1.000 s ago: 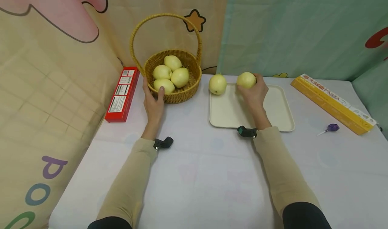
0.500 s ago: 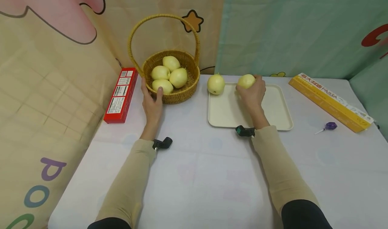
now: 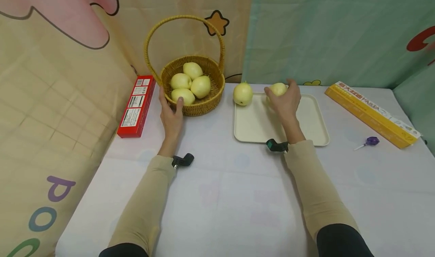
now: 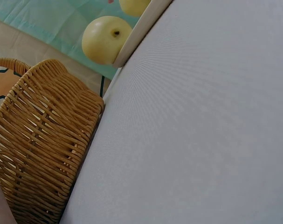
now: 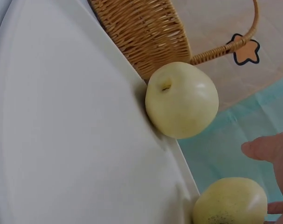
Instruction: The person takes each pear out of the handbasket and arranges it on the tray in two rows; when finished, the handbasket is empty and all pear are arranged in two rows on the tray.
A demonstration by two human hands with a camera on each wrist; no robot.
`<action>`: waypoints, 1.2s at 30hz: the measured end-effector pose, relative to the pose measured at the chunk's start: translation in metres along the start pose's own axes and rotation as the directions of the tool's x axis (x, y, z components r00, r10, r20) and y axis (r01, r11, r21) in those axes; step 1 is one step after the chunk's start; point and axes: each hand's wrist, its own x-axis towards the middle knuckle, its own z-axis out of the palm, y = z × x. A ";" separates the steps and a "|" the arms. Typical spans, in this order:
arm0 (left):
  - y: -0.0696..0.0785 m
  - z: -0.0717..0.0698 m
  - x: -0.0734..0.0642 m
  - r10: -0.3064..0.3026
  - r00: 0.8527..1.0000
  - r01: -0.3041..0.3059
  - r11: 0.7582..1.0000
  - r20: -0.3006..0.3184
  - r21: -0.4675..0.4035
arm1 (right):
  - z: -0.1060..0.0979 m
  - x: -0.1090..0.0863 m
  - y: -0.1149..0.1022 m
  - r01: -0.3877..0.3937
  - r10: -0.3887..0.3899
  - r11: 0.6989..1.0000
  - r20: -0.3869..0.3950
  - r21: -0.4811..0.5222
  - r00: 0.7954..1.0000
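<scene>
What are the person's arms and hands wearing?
Both arms have long beige sleeves: left sleeve and right sleeve. Nearer the camera, black material covers the left arm and right arm. Each wrist has a small black gadget, left and right; the right one shows a green patch. The left hand and right hand wear no gloves.

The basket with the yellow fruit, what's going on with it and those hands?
A person's left hand holds the rim of a wicker basket with four pale yellow fruits inside. The right hand is at another fruit by the far edge of a tray, its thumb clear of the fruit. One more fruit sits at the tray's far left corner.
</scene>
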 end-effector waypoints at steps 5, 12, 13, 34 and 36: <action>0.000 0.000 0.000 0.005 1.000 -0.005 1.000 0.001 0.000 | -0.004 -0.003 -0.015 0.066 -0.066 0.998 -0.003 0.018 0.998; 0.001 0.000 0.001 0.004 1.000 -0.004 1.000 0.001 0.001 | 0.002 -0.011 -0.034 0.186 -0.186 0.981 -0.008 0.060 0.983; 0.001 0.000 0.001 0.002 1.000 -0.002 1.000 0.002 0.004 | 0.004 -0.012 -0.036 0.202 -0.202 0.977 -0.011 0.064 0.979; 0.000 0.001 0.001 -0.008 1.000 0.008 1.000 0.008 0.004 | 0.085 -0.044 -0.108 0.313 -0.370 0.905 0.168 0.287 0.914; 0.000 0.001 0.000 -0.012 1.000 0.012 1.000 0.007 0.010 | 0.095 -0.043 -0.116 0.293 -0.377 0.893 0.213 0.341 0.901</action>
